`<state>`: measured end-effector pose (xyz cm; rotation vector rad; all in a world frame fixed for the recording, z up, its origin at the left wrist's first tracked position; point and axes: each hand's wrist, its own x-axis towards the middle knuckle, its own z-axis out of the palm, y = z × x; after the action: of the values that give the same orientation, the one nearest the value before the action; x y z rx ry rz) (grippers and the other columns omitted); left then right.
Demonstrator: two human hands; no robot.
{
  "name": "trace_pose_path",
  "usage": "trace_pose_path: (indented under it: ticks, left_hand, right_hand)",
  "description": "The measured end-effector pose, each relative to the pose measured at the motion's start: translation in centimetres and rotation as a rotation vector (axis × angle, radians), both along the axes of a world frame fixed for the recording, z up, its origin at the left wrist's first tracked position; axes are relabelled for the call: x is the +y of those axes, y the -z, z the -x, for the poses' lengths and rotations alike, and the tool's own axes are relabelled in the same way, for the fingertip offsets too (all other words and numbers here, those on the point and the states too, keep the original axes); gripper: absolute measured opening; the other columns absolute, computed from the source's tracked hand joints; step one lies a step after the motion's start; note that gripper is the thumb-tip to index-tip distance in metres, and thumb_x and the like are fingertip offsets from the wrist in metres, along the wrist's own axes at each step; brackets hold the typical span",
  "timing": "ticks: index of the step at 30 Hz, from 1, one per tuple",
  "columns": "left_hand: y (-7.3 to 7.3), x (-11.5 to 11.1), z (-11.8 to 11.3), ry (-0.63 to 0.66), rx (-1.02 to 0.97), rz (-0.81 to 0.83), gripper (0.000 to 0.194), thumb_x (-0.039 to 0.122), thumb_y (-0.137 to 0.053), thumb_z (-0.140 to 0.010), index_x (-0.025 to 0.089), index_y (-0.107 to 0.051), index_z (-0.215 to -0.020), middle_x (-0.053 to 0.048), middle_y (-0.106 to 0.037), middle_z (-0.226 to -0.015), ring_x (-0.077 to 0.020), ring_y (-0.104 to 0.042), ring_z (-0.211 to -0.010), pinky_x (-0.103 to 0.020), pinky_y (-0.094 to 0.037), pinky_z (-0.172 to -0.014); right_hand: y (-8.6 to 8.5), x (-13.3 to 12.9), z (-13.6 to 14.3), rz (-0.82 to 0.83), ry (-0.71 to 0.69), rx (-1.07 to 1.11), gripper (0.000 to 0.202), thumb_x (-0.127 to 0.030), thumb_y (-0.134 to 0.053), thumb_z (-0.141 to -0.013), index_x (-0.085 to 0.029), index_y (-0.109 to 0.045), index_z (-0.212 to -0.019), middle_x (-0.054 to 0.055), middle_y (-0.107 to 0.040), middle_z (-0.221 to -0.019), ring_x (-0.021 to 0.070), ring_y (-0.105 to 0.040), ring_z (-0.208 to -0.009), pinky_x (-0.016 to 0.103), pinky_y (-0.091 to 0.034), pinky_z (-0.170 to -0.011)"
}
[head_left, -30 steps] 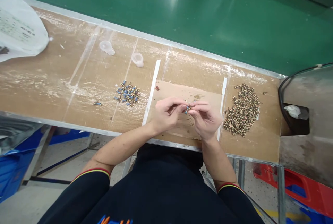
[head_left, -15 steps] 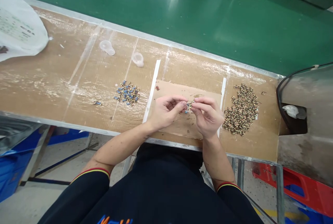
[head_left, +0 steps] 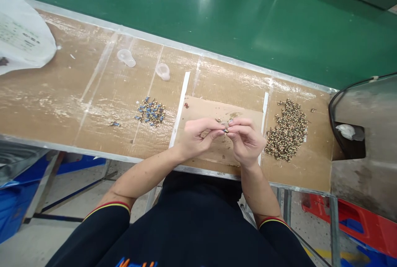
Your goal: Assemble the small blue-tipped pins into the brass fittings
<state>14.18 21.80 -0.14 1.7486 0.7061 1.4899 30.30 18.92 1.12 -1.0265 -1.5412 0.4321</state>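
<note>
Over a brown cardboard sheet [head_left: 201, 108], both hands meet fingertip to fingertip. My left hand [head_left: 198, 137] is closed in a pinch on a small blue and brass-coloured part [head_left: 226, 131]. From the other side my right hand [head_left: 248, 139] pinches the same part between thumb and fingers. The fingertips hide most of its shape. Just beyond them, another small brass-coloured piece [head_left: 218, 120] lies on the sheet. To the left is a pile of small blue and brass-coloured parts [head_left: 151, 112]. A larger heap of brass-coloured parts [head_left: 287, 130] sits to the right.
Two clear plastic cups [head_left: 163, 72] lie at the back left, near a white printed bag [head_left: 26, 35]. White tape strips [head_left: 180, 110] flank the sheet. At right, a black cable [head_left: 331, 112] runs by a dark opening holding crumpled white material [head_left: 345, 131].
My fingertips have drawn closer together around the small part, and my left fingers have straightened. A brass-coloured piece now shows on the sheet beyond my hands.
</note>
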Motion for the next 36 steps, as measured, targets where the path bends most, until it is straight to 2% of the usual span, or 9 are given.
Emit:
trace_pose_path:
  ticks: [4, 9, 21, 26, 30, 33, 36]
  left_hand:
    - [0.0, 0.0, -0.2, -0.052, -0.018, -0.171, 0.006, 0.022, -0.069, -0.097, 0.020, -0.074, -0.095, -0.003, -0.080, -0.081, -0.0119, -0.077, -0.073, -0.020, -0.062, -0.064]
    - [-0.1, -0.2, -0.4, -0.074, -0.056, -0.265, 0.004, 0.021, -0.068, -0.098, 0.019, -0.071, -0.098, -0.002, -0.077, -0.077, -0.0111, -0.074, -0.068, -0.019, -0.060, -0.061]
    - [-0.5, -0.5, -0.2, -0.123, -0.054, -0.323, 0.004, 0.019, -0.066, -0.099, 0.019, -0.069, -0.096, 0.000, -0.075, -0.073, -0.0106, -0.072, -0.062, -0.019, -0.060, -0.057]
    - [-0.2, -0.1, -0.3, -0.099, -0.040, -0.311, 0.001, 0.018, -0.068, -0.097, 0.018, -0.069, -0.098, -0.002, -0.077, -0.077, -0.0107, -0.074, -0.067, -0.019, -0.061, -0.063]
    - [0.2, 0.5, -0.5, -0.091, -0.001, -0.337, 0.006, 0.022, -0.067, -0.099, 0.017, -0.070, -0.097, -0.003, -0.079, -0.079, -0.0112, -0.075, -0.071, -0.019, -0.061, -0.065]
    - [0.1, 1.6, 1.0, -0.218, 0.076, -0.373, 0.007, 0.026, -0.069, -0.098, 0.019, -0.072, -0.095, -0.001, -0.078, -0.078, -0.0096, -0.073, -0.067, -0.019, -0.059, -0.065]
    - [0.2, 2.2, 5.1, -0.480, 0.109, -0.241, 0.005, 0.025, -0.071, -0.097, 0.021, -0.075, -0.095, -0.002, -0.079, -0.083, -0.0107, -0.074, -0.075, -0.022, -0.058, -0.070]
  right_hand:
    - [-0.2, -0.2, 0.4, -0.018, -0.035, 0.026, 0.007, -0.029, -0.070, -0.097, -0.031, -0.077, -0.097, 0.001, -0.074, -0.088, 0.0175, -0.074, -0.079, 0.035, -0.063, -0.068]
    - [-0.4, -0.3, 0.7, -0.047, -0.128, 0.087, 0.011, -0.024, -0.071, -0.097, -0.031, -0.077, -0.104, 0.000, -0.076, -0.090, 0.0156, -0.074, -0.082, 0.031, -0.065, -0.073]
    - [-0.2, -0.4, 1.3, -0.048, -0.206, 0.147, 0.008, -0.025, -0.068, -0.099, -0.027, -0.075, -0.102, 0.002, -0.077, -0.087, 0.0161, -0.074, -0.076, 0.032, -0.064, -0.068]
    - [0.1, -0.3, 1.0, -0.024, -0.135, 0.116, 0.008, -0.024, -0.068, -0.098, -0.028, -0.075, -0.101, 0.002, -0.077, -0.088, 0.0163, -0.076, -0.080, 0.032, -0.066, -0.073]
    - [0.6, -0.1, 0.5, -0.046, -0.106, 0.104, 0.010, -0.026, -0.070, -0.097, -0.030, -0.076, -0.105, 0.002, -0.076, -0.090, 0.0174, -0.076, -0.083, 0.032, -0.065, -0.068]
    - [1.0, 0.2, 0.3, -0.025, -0.096, 0.192, 0.020, -0.035, -0.070, -0.098, -0.032, -0.073, -0.117, 0.003, -0.074, -0.096, 0.0162, -0.073, -0.076, 0.030, -0.061, -0.057]
    - [1.1, 0.4, -0.1, -0.020, -0.024, 0.296, 0.025, -0.033, -0.074, -0.095, -0.032, -0.073, -0.119, 0.001, -0.071, -0.092, 0.0127, -0.068, -0.068, 0.026, -0.056, -0.052]
